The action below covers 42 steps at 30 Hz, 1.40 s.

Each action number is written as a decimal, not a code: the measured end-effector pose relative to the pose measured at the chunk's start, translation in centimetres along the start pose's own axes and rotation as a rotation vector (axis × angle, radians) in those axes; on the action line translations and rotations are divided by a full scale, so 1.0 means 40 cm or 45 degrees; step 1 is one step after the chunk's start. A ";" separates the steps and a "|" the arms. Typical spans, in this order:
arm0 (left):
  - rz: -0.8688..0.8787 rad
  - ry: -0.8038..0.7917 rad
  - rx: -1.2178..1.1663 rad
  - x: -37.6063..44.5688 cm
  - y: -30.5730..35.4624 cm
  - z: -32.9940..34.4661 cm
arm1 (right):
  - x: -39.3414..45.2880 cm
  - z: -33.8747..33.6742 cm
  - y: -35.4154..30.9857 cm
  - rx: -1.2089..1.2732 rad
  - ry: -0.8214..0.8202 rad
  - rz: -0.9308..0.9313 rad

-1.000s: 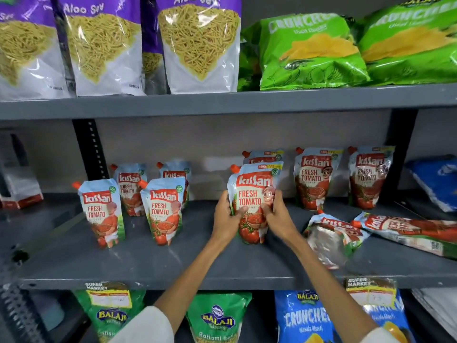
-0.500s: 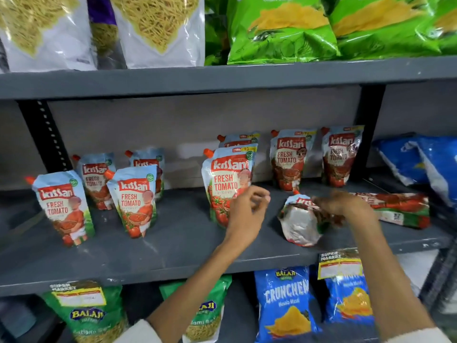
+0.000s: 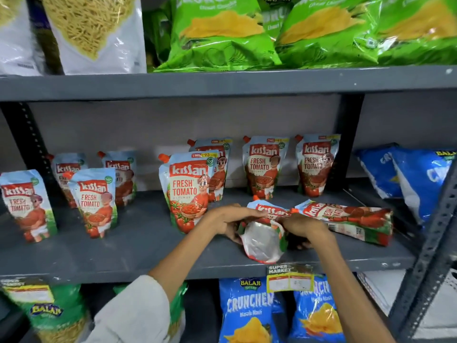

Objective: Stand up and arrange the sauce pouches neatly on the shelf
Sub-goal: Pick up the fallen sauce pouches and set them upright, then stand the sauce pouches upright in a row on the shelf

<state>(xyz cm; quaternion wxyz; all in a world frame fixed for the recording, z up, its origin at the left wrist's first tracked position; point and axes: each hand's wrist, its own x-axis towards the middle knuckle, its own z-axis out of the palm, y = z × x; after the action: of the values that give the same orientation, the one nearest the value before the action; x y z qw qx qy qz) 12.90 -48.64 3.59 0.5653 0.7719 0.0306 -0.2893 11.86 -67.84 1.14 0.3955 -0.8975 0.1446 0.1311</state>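
- Both hands on one toppled sauce pouch (image 3: 262,240) at the front of the middle shelf (image 3: 123,258), roughly 4 o'clock from the nearest upright pouch (image 3: 189,194).
- Left hand (image 3: 226,222) clasps its left edge; right hand (image 3: 305,227) pinches the top right near the spout end. Pouch's pale base gusset faces the camera.
- Second fallen pouch (image 3: 346,220) lies flat at 3 o'clock, just beside the held one; not yet handled.
- Seven pouches appear to stand: three left, two centre, two at the back right.
- Risk: soft, sagging gusset. If the base isn't spread flat, the pouch may slump forward when released.
- Risk: left wrist sits close to the upright pouch; a lift or elbow swing could knock it.
- Risk: held pouch is near the shelf lip, so a slip could send it off the edge.
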 end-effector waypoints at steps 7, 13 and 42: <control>0.294 0.226 -0.123 -0.049 -0.016 0.056 | 0.010 -0.011 -0.005 0.230 -0.024 -0.470; 0.816 0.499 -0.249 -0.041 0.006 0.038 | 0.022 -0.038 -0.066 0.532 0.262 -0.811; 0.049 0.036 -1.229 0.005 0.043 0.427 | 0.145 -0.388 0.148 -0.692 0.300 -0.109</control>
<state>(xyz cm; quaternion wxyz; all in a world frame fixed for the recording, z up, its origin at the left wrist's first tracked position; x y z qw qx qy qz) 6.68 -64.51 1.66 0.8637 0.4258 0.1547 -0.2211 16.95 -84.17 5.27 0.1266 -0.9848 0.1111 0.0431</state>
